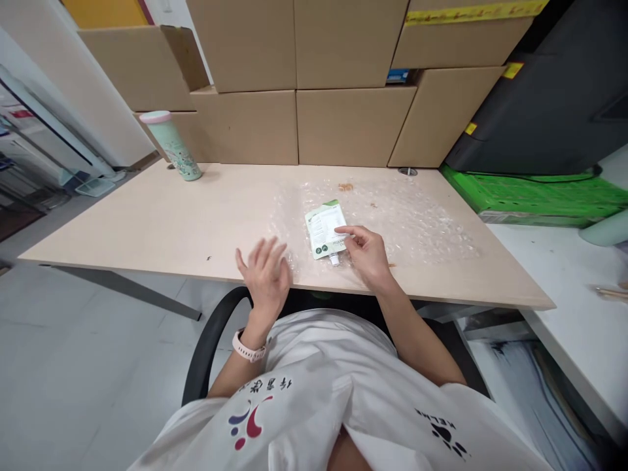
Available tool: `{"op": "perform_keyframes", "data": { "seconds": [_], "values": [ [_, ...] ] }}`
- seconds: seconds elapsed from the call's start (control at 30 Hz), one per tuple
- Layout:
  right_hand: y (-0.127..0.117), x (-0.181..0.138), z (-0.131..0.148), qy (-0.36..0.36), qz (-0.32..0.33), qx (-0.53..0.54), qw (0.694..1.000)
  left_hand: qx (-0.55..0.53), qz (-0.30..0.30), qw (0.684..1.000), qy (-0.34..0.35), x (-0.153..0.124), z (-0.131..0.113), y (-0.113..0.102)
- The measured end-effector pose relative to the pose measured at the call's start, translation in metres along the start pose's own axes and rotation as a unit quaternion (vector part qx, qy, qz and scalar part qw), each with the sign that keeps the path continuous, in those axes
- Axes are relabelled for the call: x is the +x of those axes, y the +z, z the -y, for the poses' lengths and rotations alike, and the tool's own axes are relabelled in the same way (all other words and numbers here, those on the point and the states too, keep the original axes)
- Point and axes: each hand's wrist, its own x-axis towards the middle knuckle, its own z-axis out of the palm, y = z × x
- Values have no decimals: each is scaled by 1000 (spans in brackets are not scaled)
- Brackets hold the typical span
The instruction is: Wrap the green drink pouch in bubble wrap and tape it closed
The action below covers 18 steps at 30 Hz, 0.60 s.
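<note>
In the head view, I see a flat white pouch (322, 227) with a green top corner, fine printed lines, two dark round marks and a stubby white cap (334, 260) at its near end. It lies under my right hand's (369, 258) index fingertip, on clear bubble wrap (422, 226); thumb and index nearly meet, though I can't tell whether they grip it. Left of it, my left hand (266, 278) spreads its fingers, holding nothing.

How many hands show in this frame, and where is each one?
2: the left hand at the table's near edge, left of the white pouch, and the right hand with fingers over the pouch's right side. No other hand shows.
</note>
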Motion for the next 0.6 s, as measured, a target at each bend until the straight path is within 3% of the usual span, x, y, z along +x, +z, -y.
{"op": "perform_keyframes", "data": {
  "seconds": [0.07, 0.13, 0.3, 0.37, 0.47, 0.6],
  "values": [
    [6, 3, 15, -38, -21, 10, 999, 8, 77, 997, 9, -3, 1, 1],
    [17, 4, 28, -47, -21, 43, 998, 3, 103, 995, -12, -5, 0, 2],
    [54, -4, 26, 61, 49, 120, 990, -114, 54, 983, -131, -6, 4, -2],
    [61, -10, 18, 64, 87, 87, 990, -194, 34, 959, -204, -5, 10, -6],
    [60, -16, 13, -2, 104, -29, 994, -301, 55, 904, -298, 0, 20, -14],
    [55, -26, 21, -59, 89, -167, 980, -381, 91, 847, -360, 7, 24, -24]
  ]
}}
